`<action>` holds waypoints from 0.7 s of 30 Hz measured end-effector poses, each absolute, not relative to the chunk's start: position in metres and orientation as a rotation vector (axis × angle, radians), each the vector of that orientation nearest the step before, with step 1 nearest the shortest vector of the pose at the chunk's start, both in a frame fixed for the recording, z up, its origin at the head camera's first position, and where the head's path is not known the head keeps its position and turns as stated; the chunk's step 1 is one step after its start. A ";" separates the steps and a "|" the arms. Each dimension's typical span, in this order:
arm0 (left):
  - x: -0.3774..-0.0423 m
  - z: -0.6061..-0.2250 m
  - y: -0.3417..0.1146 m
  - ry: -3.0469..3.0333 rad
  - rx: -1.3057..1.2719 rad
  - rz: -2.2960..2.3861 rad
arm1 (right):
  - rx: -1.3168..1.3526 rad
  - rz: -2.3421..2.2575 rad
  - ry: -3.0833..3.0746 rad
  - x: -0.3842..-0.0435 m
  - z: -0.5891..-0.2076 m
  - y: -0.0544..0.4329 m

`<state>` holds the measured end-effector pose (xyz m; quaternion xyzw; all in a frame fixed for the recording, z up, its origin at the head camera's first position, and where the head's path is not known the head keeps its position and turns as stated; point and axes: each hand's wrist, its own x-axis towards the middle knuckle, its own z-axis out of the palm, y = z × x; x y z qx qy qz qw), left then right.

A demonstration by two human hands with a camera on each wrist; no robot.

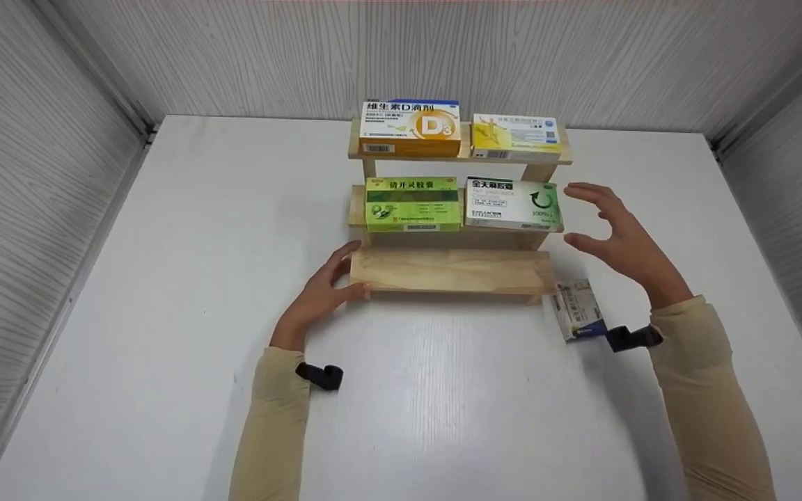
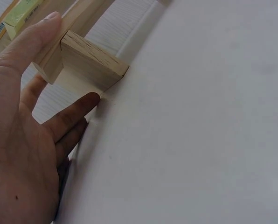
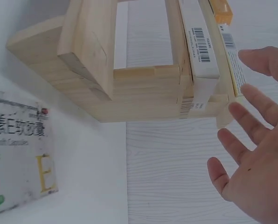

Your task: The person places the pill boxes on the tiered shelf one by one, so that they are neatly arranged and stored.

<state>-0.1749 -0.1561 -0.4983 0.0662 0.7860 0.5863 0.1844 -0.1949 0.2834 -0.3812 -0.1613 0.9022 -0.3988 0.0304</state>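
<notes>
A three-step wooden display rack stands on the white table. My left hand holds the left end of its bottom step, thumb along the front edge and index finger behind. My right hand hovers off the rack's right side, fingers spread and nothing in them. Nearest to it is a white-and-green medicine box on the middle step, beside a green medicine box. On the top step sit an orange-and-white vitamin D box and a yellow-and-white box.
A white vitamin E soft capsule box with a blue end lies flat on the table, right of the rack's foot and below my right hand. Grey wood-grain panels enclose the table at the back and both sides.
</notes>
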 end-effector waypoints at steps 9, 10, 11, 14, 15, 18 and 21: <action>-0.174 -0.497 -0.157 2.236 0.194 1.646 | -0.367 -1.216 2.795 -0.158 -0.401 0.303; -0.173 -0.497 -0.157 2.240 0.195 1.646 | -0.364 -1.216 2.789 -0.155 -0.402 0.305; -0.173 -0.497 -0.157 2.242 0.192 1.650 | -0.354 -1.204 2.787 -0.151 -0.404 0.307; -0.173 -0.497 -0.157 2.245 0.183 1.660 | -0.332 -1.181 2.762 -0.142 -0.410 0.314; -0.173 -0.497 -0.157 2.245 0.178 1.660 | -0.324 -1.173 2.752 -0.138 -0.412 0.316; -0.173 -0.499 -0.157 2.250 0.187 1.657 | -0.308 -1.142 2.721 -0.128 -0.422 0.321; -0.174 -0.500 -0.158 2.257 0.210 1.652 | -0.318 -1.105 2.696 -0.121 -0.430 0.326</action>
